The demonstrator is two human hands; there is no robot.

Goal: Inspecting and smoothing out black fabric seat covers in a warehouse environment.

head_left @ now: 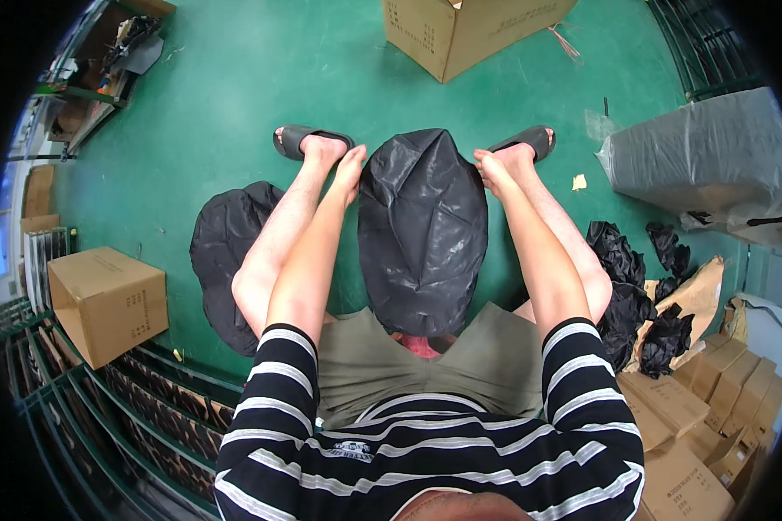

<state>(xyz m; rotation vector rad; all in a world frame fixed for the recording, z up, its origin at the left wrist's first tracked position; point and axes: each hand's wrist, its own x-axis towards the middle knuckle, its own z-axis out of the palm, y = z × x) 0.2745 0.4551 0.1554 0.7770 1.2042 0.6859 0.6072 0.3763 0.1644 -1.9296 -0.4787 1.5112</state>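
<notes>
Left hand [348,176] and right hand [496,173] reach forward to either side of a large, glossy black, rounded oblong of creased sheet material [422,230], their fingers touching or just beside its far left and far right edges. Whether either hand pinches the edge or merely rests against it, I cannot tell, as the fingertips are too small and partly turned away. The oblong lies between the two forearms and the spread legs, its long axis running from the olive-green shorts [495,365] straight away from the person, so that both hands flank its far end, about equally near, and its near end lies back toward the lap. Just beneath that near end a small patch of something red [420,346] shows, mostly hidden. To the left, partly behind the left leg, a second black, rounded piece of creased sheet material [226,260] lies on the smooth green floor [235,78]. To the right, beyond the right knee, crumpled black bundles [627,317] lie around a torn sheet of brown paper [704,300], well apart from the right hand
</notes>
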